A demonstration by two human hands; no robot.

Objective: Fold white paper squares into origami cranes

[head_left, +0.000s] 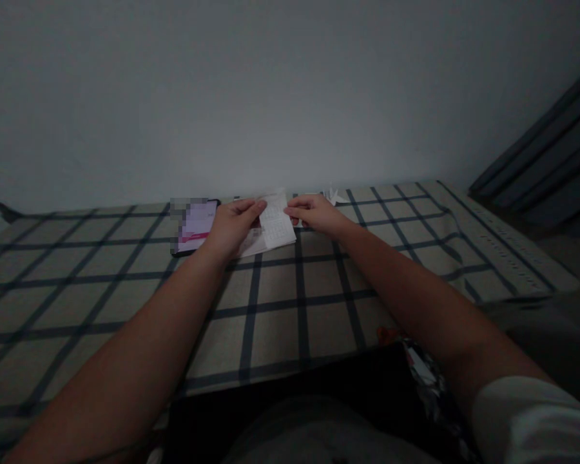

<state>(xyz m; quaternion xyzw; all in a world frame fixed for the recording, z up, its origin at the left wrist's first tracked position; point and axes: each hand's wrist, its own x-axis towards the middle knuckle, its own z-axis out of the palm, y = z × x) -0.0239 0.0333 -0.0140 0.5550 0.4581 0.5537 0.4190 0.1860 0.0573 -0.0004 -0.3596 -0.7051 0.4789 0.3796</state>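
A thin white sheet of paper [276,222] with faint print and crease lines is held up between my two hands over the table. My left hand [234,225] pinches its left edge between thumb and fingers. At the right edge, my right hand [314,212] has its thumb and fingertips closed on the paper. Beneath the sheet lies another pale printed paper [252,243], partly covered by my left hand. Just left of that hand, a phone [198,225] with a lit screen rests on the cloth; part of it is blurred out.
A checked tablecloth [275,322] in beige and dark blue covers the table, which meets a plain wall [290,96]. Behind my right hand sits a small folded white paper piece [334,194]. A dark curtain [555,129] hangs at the right.
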